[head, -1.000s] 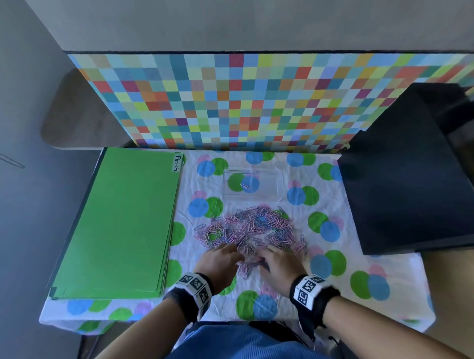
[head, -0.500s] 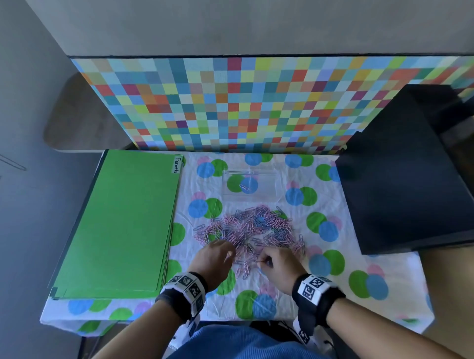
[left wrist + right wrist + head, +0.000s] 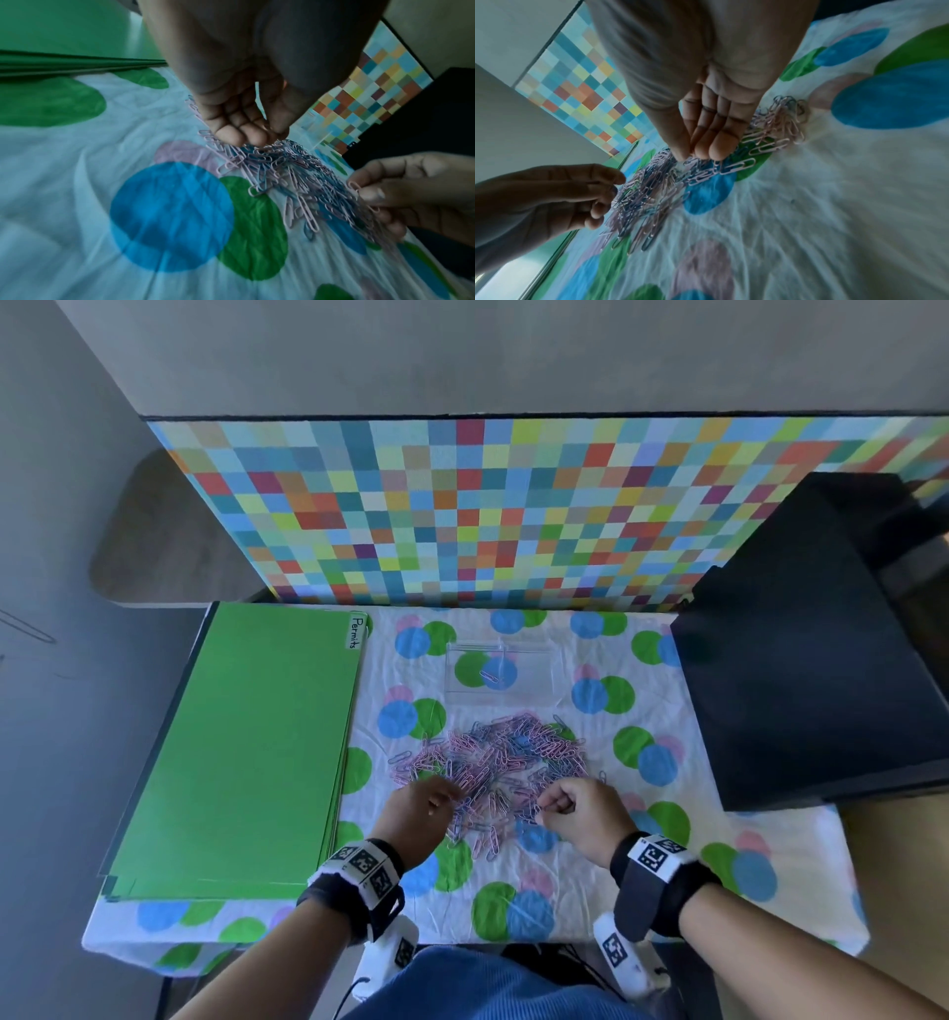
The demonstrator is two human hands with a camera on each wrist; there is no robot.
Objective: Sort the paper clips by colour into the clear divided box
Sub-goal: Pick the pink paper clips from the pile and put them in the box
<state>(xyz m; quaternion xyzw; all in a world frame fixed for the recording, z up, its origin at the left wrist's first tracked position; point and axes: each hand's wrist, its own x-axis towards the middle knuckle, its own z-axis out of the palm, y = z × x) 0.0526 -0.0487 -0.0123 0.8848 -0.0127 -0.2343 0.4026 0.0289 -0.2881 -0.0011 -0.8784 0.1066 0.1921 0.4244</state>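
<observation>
Hands parted, right hand [image 3: 411,192] seemingly pinching pink clip [image 3: 356,187]

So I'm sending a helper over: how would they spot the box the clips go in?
Start at the tall checkered multicoloured panel behind the table. Just before it, beyond the heap of pink and blue paper clips, lies the clear divided plastic box. It alone is see-through, cloth dots showing through.

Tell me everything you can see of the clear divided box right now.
The clear divided box is a shallow transparent plastic rectangle lying flat on the spotted cloth, beyond the paper clip pile and apart from it. The cloth's green and blue dots show through. One or two clips lie inside; dividers are too faint to make out. Neither hand touches it.
</observation>
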